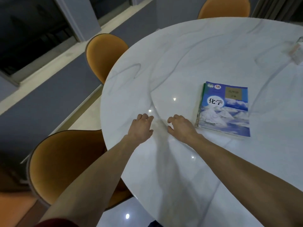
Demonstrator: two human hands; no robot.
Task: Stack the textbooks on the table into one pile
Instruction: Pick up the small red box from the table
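A pile of textbooks (224, 110) lies flat on the round white marble table (180, 63). The top book has a blue cover with snowy mountains; the green edge of another book shows under it on the left. My left hand (141, 127) hovers over the bare tabletop, left of the pile, fingers loosely curled and apart, holding nothing. My right hand (180, 126) is beside it, a short way from the pile's near-left corner, fingers curled, empty.
Orange chairs stand around the table: one near left (65, 161), one far left (105, 54), one at the back (224, 8). A clear glass object (295, 51) sits at the table's right edge. A dark window lies to the left.
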